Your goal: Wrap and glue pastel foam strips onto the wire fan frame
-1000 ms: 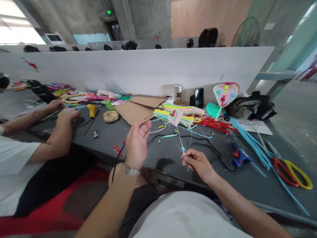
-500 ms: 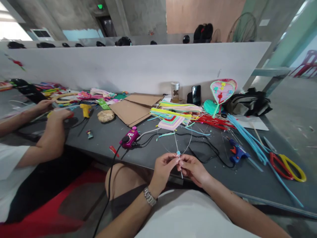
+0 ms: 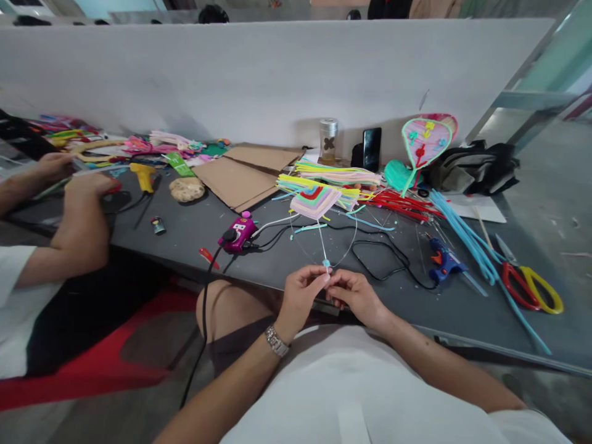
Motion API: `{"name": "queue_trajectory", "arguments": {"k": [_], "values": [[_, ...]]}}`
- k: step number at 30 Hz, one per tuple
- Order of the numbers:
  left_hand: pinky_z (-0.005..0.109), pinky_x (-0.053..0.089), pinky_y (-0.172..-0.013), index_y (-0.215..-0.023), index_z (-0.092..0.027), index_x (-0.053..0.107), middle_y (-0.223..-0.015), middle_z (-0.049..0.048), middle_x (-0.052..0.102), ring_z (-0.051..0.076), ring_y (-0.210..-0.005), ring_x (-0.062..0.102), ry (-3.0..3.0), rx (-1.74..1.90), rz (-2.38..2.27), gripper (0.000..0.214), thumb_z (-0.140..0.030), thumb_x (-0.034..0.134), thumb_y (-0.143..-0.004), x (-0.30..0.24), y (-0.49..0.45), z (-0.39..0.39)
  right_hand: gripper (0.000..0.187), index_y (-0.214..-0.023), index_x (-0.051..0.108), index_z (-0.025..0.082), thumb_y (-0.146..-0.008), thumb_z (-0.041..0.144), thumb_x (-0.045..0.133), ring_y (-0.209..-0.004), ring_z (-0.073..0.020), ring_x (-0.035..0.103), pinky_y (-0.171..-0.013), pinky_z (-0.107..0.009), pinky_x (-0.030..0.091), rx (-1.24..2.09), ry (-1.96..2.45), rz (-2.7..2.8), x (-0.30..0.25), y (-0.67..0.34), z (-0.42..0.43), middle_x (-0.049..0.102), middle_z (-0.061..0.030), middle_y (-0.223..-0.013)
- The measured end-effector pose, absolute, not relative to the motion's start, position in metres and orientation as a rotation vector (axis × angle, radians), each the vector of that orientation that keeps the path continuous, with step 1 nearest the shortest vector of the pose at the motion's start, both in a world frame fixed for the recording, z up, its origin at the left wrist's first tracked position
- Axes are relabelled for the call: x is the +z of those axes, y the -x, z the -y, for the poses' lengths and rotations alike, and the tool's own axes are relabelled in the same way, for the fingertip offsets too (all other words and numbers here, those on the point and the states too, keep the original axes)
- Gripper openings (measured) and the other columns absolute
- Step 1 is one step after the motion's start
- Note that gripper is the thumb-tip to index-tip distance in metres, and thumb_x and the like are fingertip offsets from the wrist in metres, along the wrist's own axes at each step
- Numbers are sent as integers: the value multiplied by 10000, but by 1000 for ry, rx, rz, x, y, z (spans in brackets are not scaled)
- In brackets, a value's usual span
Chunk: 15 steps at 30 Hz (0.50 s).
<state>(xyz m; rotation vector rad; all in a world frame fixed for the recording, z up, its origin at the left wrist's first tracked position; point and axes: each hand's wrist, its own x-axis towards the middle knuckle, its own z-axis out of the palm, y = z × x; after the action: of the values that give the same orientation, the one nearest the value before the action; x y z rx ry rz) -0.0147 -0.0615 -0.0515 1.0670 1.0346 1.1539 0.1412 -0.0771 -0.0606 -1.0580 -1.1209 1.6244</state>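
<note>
Head view: right of the purple socket (image 3: pixel 238 232), the striped hoop piece (image 3: pixel 316 205) was held with its long axis, the stem (image 3: pixel 322 240), running toward the hands and its striped end beyond them. Below the blue wrap (image 3: pixel 326 263), the stem was pinched by the left hand (image 3: pixel 301 298); the right hand (image 3: pixel 359 297) was curled just beside, about equally near, its own grip hidden. Both hands were placed nearer the table edge than the socket.
</note>
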Motion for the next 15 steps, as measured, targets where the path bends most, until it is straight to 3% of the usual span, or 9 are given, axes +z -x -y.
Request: {"name": "queue_trajectory", "arguments": {"k": [6,11,15], "values": [[263,531,-716,-799,-167,786,-830,57,786,158,-733,671,-1063,1156,-1040,183,-328,826,-722,-51,18,59,303,-799,653,192,-742,456,789,-502,-87,515,-514,-227,417,1628,1083,1183,-63,-141,78,666,21,-670],[286,549,-754,-780,-160,780,-812,74,792,184,-758,709,-1064,1181,-1059,209,-351,834,-716,-46,21,58,279,-830,700,183,-809,457,740,-593,-113,530,-577,-242,425,1331,1215,1350,-64,-147,81,633,14,-683],[262,534,-636,-781,-154,772,-809,81,791,176,-686,695,-1077,1162,-1082,262,-387,849,-691,-49,22,58,247,-822,702,191,-862,435,685,-602,-130,541,-579,-256,427,1154,1253,1427,-58,-152,82,642,0,-694]]}}
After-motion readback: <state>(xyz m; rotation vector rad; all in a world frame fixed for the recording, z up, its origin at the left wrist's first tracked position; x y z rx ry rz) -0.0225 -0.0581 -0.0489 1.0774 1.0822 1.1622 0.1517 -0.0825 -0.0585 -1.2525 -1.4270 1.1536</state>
